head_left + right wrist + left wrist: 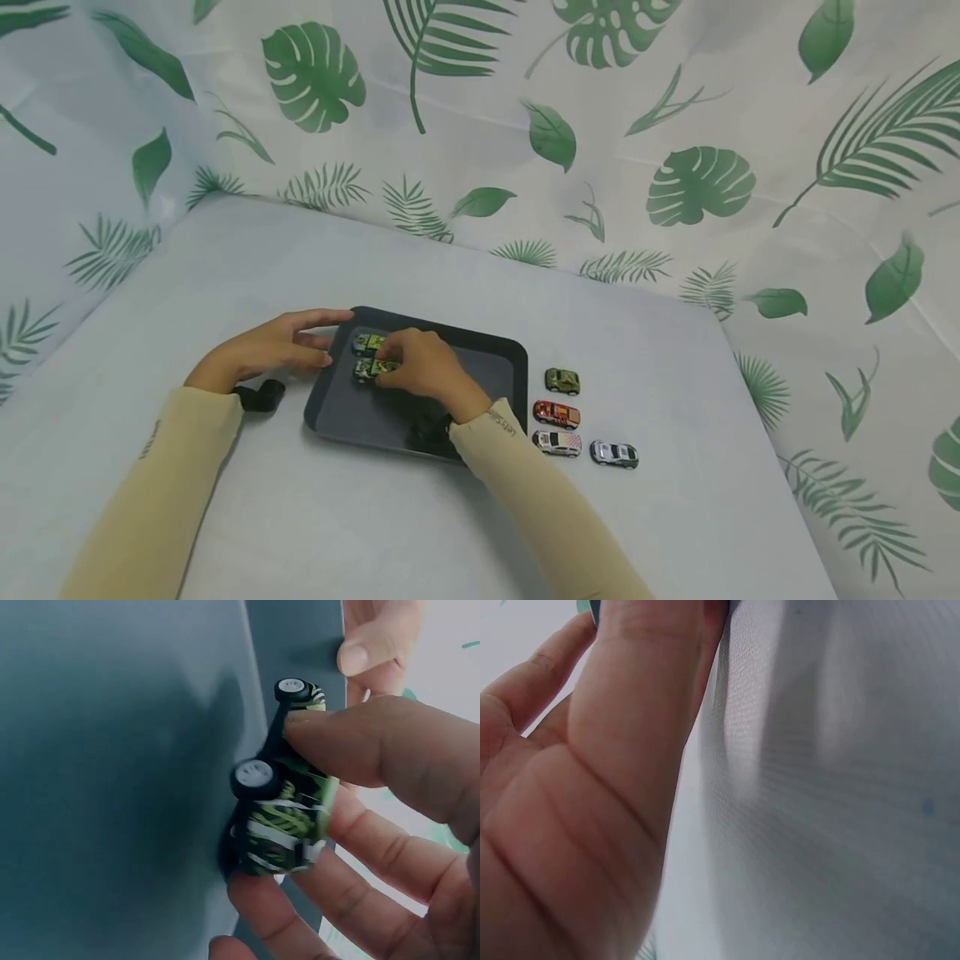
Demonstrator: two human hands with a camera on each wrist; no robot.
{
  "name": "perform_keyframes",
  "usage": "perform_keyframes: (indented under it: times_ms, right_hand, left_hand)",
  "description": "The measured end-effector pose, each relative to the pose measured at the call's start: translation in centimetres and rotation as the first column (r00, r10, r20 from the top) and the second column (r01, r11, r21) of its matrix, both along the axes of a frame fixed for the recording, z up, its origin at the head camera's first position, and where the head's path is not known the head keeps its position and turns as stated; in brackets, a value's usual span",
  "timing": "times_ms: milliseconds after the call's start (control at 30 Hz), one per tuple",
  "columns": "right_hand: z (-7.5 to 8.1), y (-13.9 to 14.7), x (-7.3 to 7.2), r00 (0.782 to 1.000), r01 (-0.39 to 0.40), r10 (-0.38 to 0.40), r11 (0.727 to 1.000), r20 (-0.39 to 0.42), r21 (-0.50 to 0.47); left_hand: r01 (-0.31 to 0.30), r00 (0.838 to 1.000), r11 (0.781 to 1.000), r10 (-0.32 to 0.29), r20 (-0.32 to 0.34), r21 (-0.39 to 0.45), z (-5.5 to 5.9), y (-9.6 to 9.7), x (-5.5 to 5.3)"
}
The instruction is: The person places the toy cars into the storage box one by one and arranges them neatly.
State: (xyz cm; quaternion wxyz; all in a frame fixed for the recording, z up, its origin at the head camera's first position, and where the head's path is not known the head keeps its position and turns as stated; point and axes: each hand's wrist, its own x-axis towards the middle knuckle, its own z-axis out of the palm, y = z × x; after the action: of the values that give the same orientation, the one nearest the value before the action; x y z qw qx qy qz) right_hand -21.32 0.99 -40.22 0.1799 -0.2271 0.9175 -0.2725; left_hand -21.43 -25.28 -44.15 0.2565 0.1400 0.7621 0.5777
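Observation:
A dark grey rectangular tray (352,421) lies on the white table. My right hand (427,367) is over its left part and pinches a green-and-black camouflage toy car (281,832) between thumb and fingers. Just behind that car, another greenish toy car (367,343) sits in the tray, partly covered by the right fingers in the head view. At the tray's left edge, my left hand (270,350) touches the rim with its thumb and fingers extended and spread. The left wrist view shows mostly the left thumb and palm (577,825) close up; the fingertips are cut off.
Right of the tray, a green camouflage car (562,381), a red car (557,414) and a white car (557,443) stand in a column. A silver car (614,454) is beside the white one. Leaf-patterned cloth (480,125) hangs behind the table.

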Motion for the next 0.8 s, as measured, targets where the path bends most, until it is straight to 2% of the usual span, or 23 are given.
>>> perform_keyframes:
  times_ms: [267,567,800]
  right_hand:
    - [0.1,-1.4,-0.1,1.0,-0.009,0.011,0.995,-0.024,0.104]
    - [-0.2,-2.7,0.0,0.987,-0.029,0.064,0.973,-0.147,0.228]
    - [-0.4,-3.5,0.0,0.985,-0.036,0.081,0.959,-0.15,0.282]
  left_hand:
    - [0.004,1.0,1.0,-0.004,-0.005,-0.003,0.0,0.0,0.0]
    - [0.004,1.0,1.0,-0.004,-0.016,0.006,0.0,0.0,0.1]
    - [0.005,1.0,1.0,-0.005,-0.008,0.013,0.2,-0.2,0.1]
